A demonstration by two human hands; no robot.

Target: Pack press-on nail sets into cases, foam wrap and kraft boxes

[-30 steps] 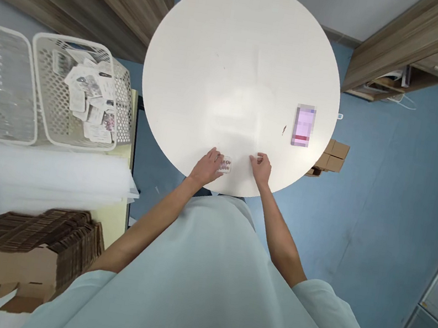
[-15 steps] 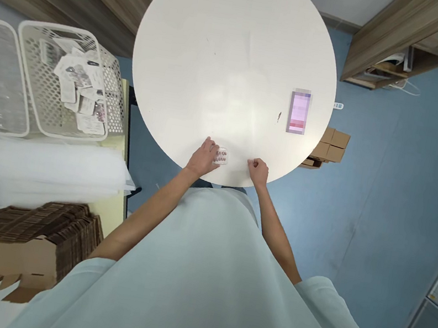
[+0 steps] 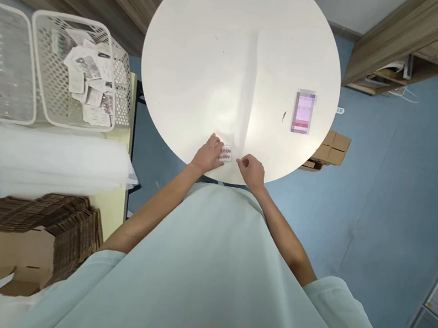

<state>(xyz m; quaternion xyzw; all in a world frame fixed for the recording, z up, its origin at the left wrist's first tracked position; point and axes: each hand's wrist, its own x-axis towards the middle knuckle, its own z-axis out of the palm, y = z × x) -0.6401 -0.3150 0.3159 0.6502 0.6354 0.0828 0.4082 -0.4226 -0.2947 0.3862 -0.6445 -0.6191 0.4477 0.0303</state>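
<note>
While a small clear case (image 3: 225,154) of reddish pieces in rows lay at the near edge of the smooth, round white table (image 3: 205,44), the left hand (image 3: 207,154) held its left side; just beside it, the right hand (image 3: 252,172) had thumb and forefinger together, whether pinching anything I could not tell. Off left, a perforated white basket (image 3: 123,95) held pale packets (image 3: 90,78), near stacked brown cardboard (image 3: 16,245)
</note>
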